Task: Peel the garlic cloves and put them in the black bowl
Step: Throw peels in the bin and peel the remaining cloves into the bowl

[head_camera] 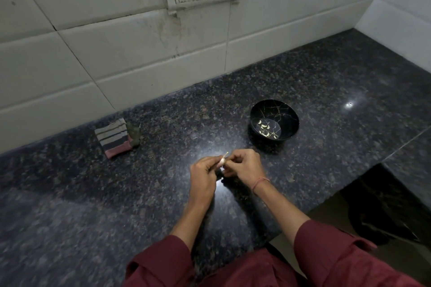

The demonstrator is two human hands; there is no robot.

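Leftmost, a folded striped cloth (114, 138) lies on the dark stone counter (326, 90). Nearer the middle, the left hand (203, 173) and right hand (245, 165) pinch one garlic clove (222, 161) between curled fingers just above the counter. Further right, the black bowl (274, 120) holds several peeled cloves (265, 130).

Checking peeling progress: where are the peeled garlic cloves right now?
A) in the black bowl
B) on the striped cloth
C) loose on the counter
A: pale peeled cloves lie in the bottom of the black bowl; the left hand and right hand pinch another garlic clove.
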